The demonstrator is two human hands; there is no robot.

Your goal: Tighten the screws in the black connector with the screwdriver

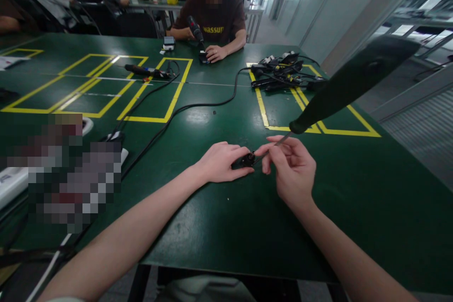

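Fingers (238, 153) of left hand (217, 163) clamped on a small black part (248, 160) down at the green table (219, 226). Right hand (295, 167) pinches a screwdriver (354, 85) by its shaft just beside the part, handle tilted up-right. Further out: cable pile (278, 75), co-worker (228, 14) holding a power tool (195, 29).

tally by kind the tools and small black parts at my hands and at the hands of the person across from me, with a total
long-handled tool: 1, in your right hand
power tool: 1, held by the person across
small black parts: 2, one at your left hand, one at the other person's hand
total: 4
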